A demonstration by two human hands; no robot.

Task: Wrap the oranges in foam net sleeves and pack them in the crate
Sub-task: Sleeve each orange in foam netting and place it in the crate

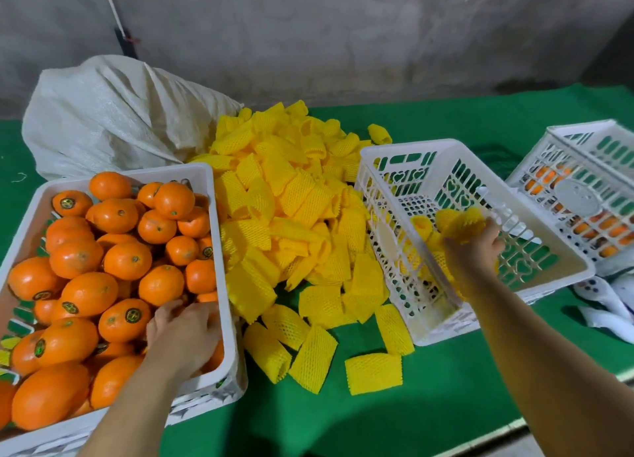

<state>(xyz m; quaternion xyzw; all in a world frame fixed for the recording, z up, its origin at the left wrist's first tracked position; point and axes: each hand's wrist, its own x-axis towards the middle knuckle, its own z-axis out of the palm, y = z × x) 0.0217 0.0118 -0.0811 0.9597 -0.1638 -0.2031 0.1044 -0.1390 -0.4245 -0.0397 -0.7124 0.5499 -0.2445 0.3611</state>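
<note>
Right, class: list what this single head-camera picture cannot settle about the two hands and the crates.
- Left hand: fingers dig among the oranges; its back hides any grip.
- Right hand: sleeved orange is blurred; grip unclear.
- White crate: hand and forearm hide the floor.
- Far crate: cut by the right edge.

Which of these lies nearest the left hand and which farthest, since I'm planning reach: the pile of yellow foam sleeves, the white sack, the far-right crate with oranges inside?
From the left hand, in the head view:
1. Pile of yellow foam sleeves, just right of it.
2. White sack, behind, at the wall.
3. Far-right crate, across the table.
</note>
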